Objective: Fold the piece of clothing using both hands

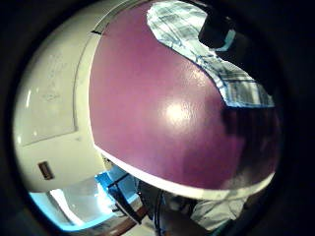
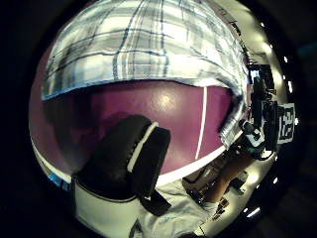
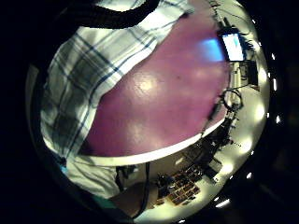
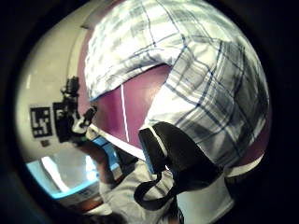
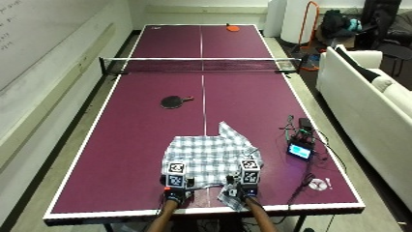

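A blue and white plaid shirt (image 5: 209,154) lies spread on the purple table tennis table (image 5: 148,145), near its front edge. My left hand (image 5: 174,191) is at the shirt's near left corner and my right hand (image 5: 244,189) at its near right corner. Each hand grips the near hem. A flap of cloth hangs below the right hand. In the left thumb side view the hem of the shirt (image 2: 148,44) is raised off the table, with shadow under it, and the thumb (image 2: 124,153) stands apart from it. In the right thumb side view the shirt (image 4: 210,93) drapes close beside the thumb (image 4: 177,158).
A black paddle (image 5: 174,101) lies mid-table and a red one (image 5: 232,28) at the far end beyond the net (image 5: 201,64). A small device with a lit screen (image 5: 301,150) and cables sits near the right edge. A white sofa (image 5: 367,87) stands to the right.
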`<state>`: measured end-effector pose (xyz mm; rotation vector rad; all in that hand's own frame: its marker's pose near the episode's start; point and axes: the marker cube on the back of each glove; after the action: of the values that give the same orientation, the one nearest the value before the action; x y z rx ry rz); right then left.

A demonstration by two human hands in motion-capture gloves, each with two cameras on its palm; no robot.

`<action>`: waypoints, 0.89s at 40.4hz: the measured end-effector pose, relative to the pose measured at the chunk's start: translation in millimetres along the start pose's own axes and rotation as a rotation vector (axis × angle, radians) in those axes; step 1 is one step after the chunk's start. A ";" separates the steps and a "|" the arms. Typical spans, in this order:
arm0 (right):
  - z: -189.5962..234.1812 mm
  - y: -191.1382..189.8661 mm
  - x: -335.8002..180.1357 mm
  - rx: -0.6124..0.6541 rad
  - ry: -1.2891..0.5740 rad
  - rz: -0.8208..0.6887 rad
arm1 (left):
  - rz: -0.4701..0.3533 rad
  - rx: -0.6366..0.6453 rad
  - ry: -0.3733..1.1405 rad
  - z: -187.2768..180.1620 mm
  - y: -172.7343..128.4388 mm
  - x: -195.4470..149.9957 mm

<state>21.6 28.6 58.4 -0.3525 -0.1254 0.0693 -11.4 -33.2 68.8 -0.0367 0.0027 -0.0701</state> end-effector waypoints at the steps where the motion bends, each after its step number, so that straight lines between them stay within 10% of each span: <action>1: 1.8 -1.4 1.2 -0.003 0.002 0.001 | 0.003 -0.005 0.003 -4.2 5.9 0.2; 8: 10.7 -8.2 5.8 0.014 0.000 0.008 | 0.002 0.051 0.043 -3.4 7.7 -2.3; 18: 12.0 -26.9 26.2 0.414 0.104 0.090 | 0.001 0.342 -0.040 65.7 -68.6 -14.4; 26: 24.3 -49.4 49.7 0.525 0.042 -0.085 | 0.055 0.383 -0.037 34.2 -31.3 -29.7; 32: -44.0 4.7 43.9 0.408 -0.082 -0.197 | 0.136 0.290 0.095 -38.1 27.3 -40.8; 36: -101.2 -12.3 38.2 0.383 -0.138 -0.178 | 0.142 0.213 0.061 -68.8 11.6 -45.1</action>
<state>73.6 -13.8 -27.3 0.0467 -0.2748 -0.0588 -55.8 -21.0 -0.3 0.1784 0.0583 0.0706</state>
